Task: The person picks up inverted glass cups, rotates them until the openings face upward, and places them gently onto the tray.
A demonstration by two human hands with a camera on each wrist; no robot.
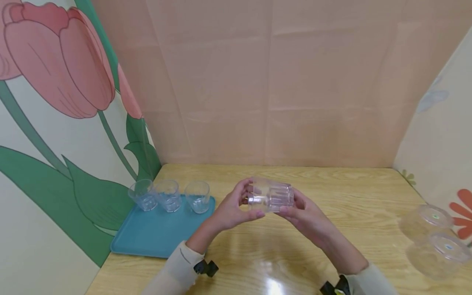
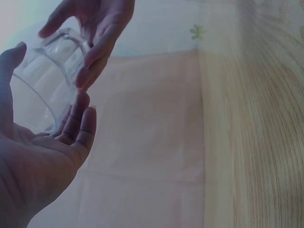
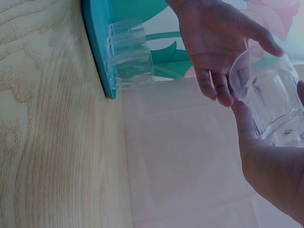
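Note:
A clear drinking glass (image 1: 271, 196) lies sideways in the air above the table, its open rim to the left and its thick fluted base to the right. My right hand (image 1: 313, 219) grips it at the base end, thumb in front and fingers behind. At the rim end, my left hand (image 1: 230, 209) holds the glass between thumb and fingers, palm turned toward it. The left wrist view shows the left fingers (image 2: 85, 126) bent under the rim. In the right wrist view the glass (image 3: 270, 95) looks empty, with a small mark on its base.
A blue tray (image 1: 158, 235) on the left carries three similar glasses (image 1: 198, 198) along its far edge. Two clear bowls (image 1: 424, 223) stand upside down at the right of the wooden table (image 1: 332, 192). A pinkish sheet (image 1: 276, 82) hangs behind; a flower-printed wall borders the left.

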